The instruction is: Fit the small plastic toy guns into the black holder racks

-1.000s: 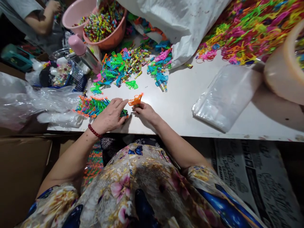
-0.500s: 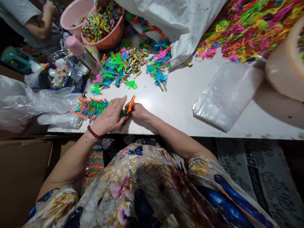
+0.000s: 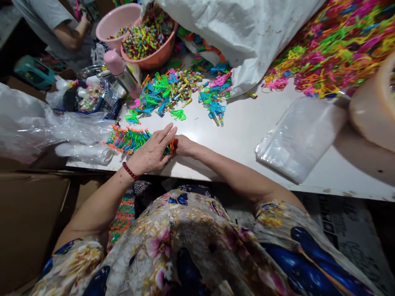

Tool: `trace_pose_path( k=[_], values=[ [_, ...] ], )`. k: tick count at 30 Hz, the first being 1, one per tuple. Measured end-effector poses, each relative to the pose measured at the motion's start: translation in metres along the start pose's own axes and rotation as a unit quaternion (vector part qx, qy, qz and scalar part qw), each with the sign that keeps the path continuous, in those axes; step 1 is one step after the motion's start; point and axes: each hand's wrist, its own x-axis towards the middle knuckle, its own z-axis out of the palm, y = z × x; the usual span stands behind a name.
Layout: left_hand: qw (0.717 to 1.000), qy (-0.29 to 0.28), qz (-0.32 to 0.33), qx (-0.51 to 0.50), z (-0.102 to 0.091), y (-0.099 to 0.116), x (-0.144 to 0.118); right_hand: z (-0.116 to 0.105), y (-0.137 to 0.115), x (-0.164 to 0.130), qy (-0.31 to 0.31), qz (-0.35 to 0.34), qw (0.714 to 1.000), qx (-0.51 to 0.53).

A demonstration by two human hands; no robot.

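Step in hand: we judge that we are adding an orange plastic toy piece [image 3: 173, 145] to the end of the packed row of coloured toy pieces [image 3: 128, 139] near the front edge of the white counter [image 3: 240, 135].
Left hand [image 3: 151, 153]: lies flat and spread, palm down on the right end of the row, steadying it; it grips nothing.
Right hand [image 3: 184, 145]: its grip is closed around the orange piece, pressing it edge-on against the row, just beside the left fingertips.
Next move calls for: in our view, a firm sideways push so the piece seats flush, with the left palm keeping the row from buckling.
Nearby: a loose heap of green and blue toy pieces [image 3: 160, 92] further back, a clear plastic bag stack [image 3: 296, 139] well apart to the right.
Change: a second ago we held the orange piece flat and clear of the row; now it is turned upright and pushed against it.
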Motion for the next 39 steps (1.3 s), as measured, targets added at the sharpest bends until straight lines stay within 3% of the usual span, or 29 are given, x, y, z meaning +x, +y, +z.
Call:
trace_pose_path(
  k=[4,11,17,25,31,34,39],
  values=[
    [1.0,-0.003,0.002,-0.005,0.0,0.0,0.0,-0.003,-0.002,0.004,-0.011,-0.037,0.998,-0.055],
    [0.999,0.025,0.013,-0.017,0.002,-0.002,-0.002,-0.003,-0.007,-0.003,0.007,0.02,0.999,-0.032],
    [1.0,-0.004,-0.002,0.005,-0.001,0.003,0.0,0.004,-0.014,-0.006,0.009,0.032,0.997,-0.069],
    [0.999,-0.036,0.039,0.003,-0.007,-0.002,-0.002,0.039,-0.013,-0.013,0.06,0.073,0.995,-0.034],
    [0.996,-0.068,0.04,0.032,-0.012,-0.007,-0.003,0.035,-0.006,-0.011,0.065,0.054,0.996,0.004],
    [0.998,-0.014,0.006,0.056,-0.015,-0.002,-0.018,0.03,-0.003,-0.023,0.1,0.042,0.99,0.085],
    [0.978,0.167,-0.091,0.079,-0.008,0.014,-0.057,0.034,-0.001,-0.061,0.153,0.053,0.957,0.239]
  ],
)
